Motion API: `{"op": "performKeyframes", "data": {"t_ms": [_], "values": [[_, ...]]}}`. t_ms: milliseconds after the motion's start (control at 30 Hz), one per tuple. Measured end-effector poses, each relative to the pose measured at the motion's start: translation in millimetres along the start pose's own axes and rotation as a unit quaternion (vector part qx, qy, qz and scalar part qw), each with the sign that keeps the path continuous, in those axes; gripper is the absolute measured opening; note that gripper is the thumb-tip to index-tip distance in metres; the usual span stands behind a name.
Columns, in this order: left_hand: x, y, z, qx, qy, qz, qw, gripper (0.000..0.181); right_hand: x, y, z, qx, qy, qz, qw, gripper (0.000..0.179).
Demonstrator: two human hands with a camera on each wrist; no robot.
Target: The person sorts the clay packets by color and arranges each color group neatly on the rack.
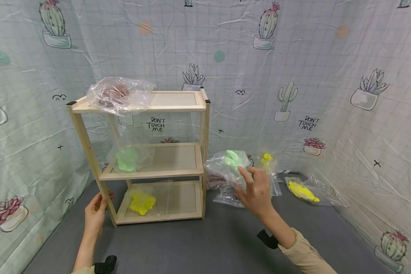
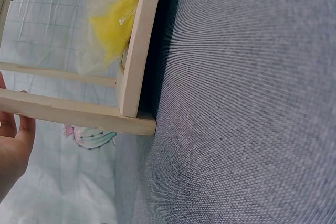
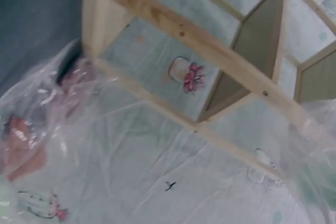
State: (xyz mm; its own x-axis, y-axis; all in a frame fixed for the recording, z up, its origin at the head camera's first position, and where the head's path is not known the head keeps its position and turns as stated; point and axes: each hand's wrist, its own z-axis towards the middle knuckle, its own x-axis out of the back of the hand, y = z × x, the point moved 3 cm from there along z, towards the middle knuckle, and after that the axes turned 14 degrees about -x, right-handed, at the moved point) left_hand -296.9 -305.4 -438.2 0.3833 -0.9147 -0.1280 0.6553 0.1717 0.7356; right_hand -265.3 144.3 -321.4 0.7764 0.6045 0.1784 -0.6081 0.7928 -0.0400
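At the left edge of a pale wooden three-tier shelf [image 1: 175, 99], the left hand [image 1: 95, 213] grips the front post, its thumb and bent fingers closed round the wood. On the top tier, a clear plastic bag with a reddish-brown item [image 1: 117, 93] overhangs the front rail. Below it, a clear bag with a pale green lump [image 1: 126, 159] rests on the middle tier, and one with a bright yellow item [image 1: 142, 201] on the lowest. Just beside the shelf, the right hand [image 1: 258, 194] holds a clear bag with a mint-green item [image 1: 232, 159], fingers bent, thumb and forefinger parted. Farther right, a flat clear bag with an elongated yellow item [image 1: 301, 191] lies on the dark grey tabletop [image 1: 226, 239].
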Motion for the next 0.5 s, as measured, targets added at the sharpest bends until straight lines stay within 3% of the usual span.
{"op": "performKeyframes", "data": {"t_ms": [233, 500], "values": [[0.7, -0.7, 0.4, 0.000, 0.006, 0.001, 1.0000, 0.031, -7, -24, 15.6, 0.015, 0.127, 0.035, 0.9912, 0.044], [0.6, -0.5, 0.7, 0.013, 0.011, 0.003, 0.9999, 0.032, -23, -55, 28.4, 0.057, 0.167, 0.047, 0.9832, 0.020]]}}
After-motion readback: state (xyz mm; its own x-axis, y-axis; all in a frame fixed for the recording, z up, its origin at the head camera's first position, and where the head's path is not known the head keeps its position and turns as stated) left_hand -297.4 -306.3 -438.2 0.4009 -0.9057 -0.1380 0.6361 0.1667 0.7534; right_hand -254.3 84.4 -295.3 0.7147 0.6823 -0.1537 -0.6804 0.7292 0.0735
